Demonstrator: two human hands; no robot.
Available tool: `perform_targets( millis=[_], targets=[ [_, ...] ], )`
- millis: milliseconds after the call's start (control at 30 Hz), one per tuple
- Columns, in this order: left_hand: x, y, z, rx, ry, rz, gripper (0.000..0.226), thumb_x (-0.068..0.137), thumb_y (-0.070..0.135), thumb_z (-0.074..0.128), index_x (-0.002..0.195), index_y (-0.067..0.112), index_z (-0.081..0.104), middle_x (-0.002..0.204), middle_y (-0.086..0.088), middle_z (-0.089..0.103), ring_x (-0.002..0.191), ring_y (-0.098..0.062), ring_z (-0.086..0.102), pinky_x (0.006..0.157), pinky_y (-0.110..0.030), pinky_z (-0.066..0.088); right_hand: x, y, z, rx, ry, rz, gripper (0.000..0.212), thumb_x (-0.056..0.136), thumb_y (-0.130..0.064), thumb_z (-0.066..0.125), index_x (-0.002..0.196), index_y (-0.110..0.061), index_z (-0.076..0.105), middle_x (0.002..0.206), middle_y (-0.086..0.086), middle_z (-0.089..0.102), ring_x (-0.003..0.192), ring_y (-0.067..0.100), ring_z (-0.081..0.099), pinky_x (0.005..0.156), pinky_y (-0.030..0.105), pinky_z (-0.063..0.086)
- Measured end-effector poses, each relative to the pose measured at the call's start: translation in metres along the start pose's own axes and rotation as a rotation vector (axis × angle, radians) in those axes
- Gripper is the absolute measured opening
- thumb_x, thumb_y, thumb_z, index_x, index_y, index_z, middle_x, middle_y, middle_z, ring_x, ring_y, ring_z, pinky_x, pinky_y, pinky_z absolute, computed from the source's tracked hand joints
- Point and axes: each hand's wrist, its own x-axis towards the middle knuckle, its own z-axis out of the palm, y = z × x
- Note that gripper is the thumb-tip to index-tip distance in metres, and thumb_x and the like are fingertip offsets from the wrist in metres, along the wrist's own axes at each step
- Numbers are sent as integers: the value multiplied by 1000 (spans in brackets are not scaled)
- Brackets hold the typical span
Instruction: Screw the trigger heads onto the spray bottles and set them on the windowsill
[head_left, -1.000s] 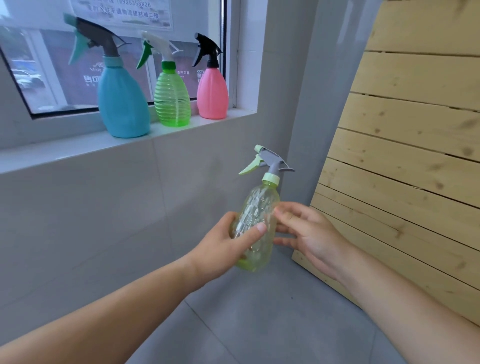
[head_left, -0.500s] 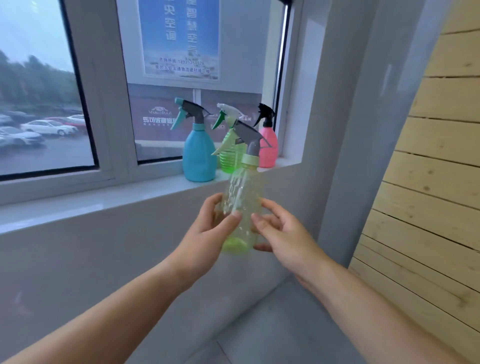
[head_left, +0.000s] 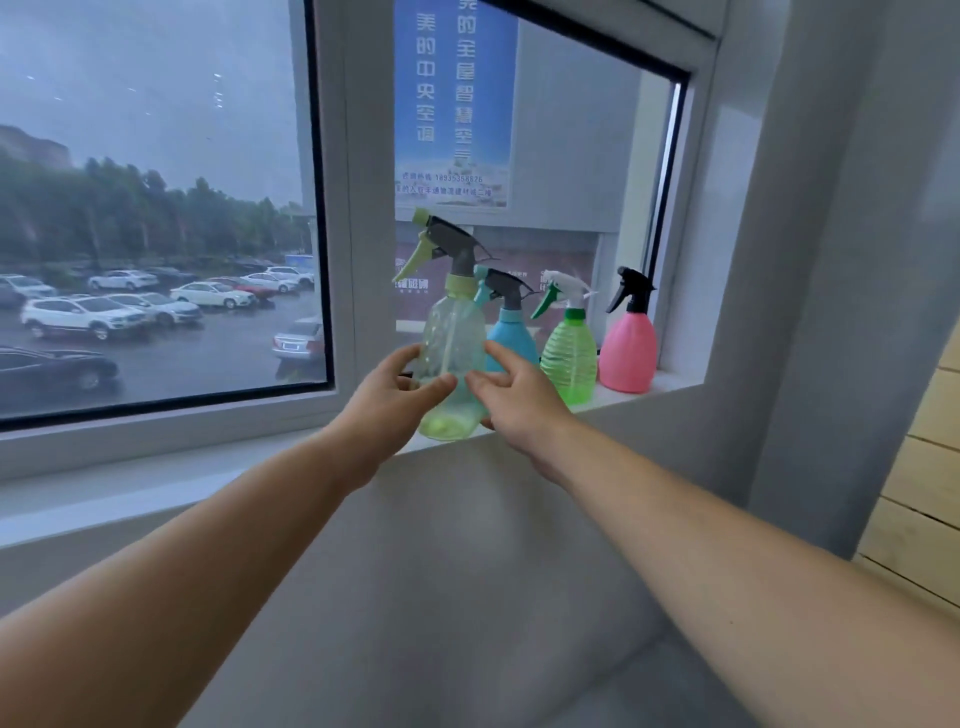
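I hold a clear pale-green spray bottle (head_left: 451, 338) upright between both hands, and its grey and green trigger head (head_left: 447, 249) sits on the neck. My left hand (head_left: 389, 400) wraps its left side. My right hand (head_left: 514, 400) presses thumb and fingertips against its right side. The bottle's base is level with the front edge of the white windowsill (head_left: 156, 488); I cannot tell whether it rests there. Behind it on the sill stand a blue bottle (head_left: 514, 338), a ribbed green bottle (head_left: 569, 358) and a pink bottle (head_left: 627, 353), each with a trigger head.
A white window post (head_left: 358, 208) rises just behind the held bottle. The grey wall corner (head_left: 810, 260) closes off the sill's right end beside the pink bottle. Pale wooden slats (head_left: 924, 493) stand at the far right. The sill runs on to the left.
Both hands have carried the clear bottle up from low near the floor to the sill's edge, left of the blue bottle. The view has risen with them.
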Motion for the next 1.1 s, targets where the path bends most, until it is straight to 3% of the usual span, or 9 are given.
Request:
perform_targets(
  millis=[100,233,367,733,900,1100],
  targets=[
    [12,-9,-8,20,17,-23,61,92,29,73,147,23,49,113,-14,74,103,-27,73,102,-44,55,9,2,12,-15,1,6,51,94,-23,57,144,-27,44,110,11,74,105,33,68,95,48,53],
    [20,-16,-14,67,84,-17,58,92,32,73,145,25,50,105,-8,73,85,-16,70,73,-27,52,19,6,24,-24,25,-13,43,94,-22,56,137,-28,52,110,21,72,105,42,65,91,52,52],
    [23,-24,-15,115,129,-10,57,91,36,73,143,24,52,106,-10,73,81,-18,67,63,-24,48,27,16,31,-61,37,-5,44,94,-25,56,137,-29,53,107,8,74,100,29,69,94,46,53],
    [42,-37,-13,209,245,13,68,84,41,78,143,21,50,115,-10,72,96,-23,70,70,-24,48,50,31,39,-74,38,-4,46,94,-27,54,141,-30,50,107,3,72,100,21,68,97,42,53],
    [47,-40,-12,233,258,12,71,81,44,80,142,22,49,117,-10,72,101,-25,72,84,-33,56,55,34,37,-57,44,-10,43,95,-25,54,138,-30,53,107,3,72,98,20,69,95,41,54],
    [46,-41,-12,240,262,8,77,80,46,80,144,21,47,126,-11,68,110,-27,68,92,-35,55,52,35,32,-99,51,-33,45,96,-28,54,141,-27,50,82,-9,57,82,13,56,87,33,50]
  ],
)
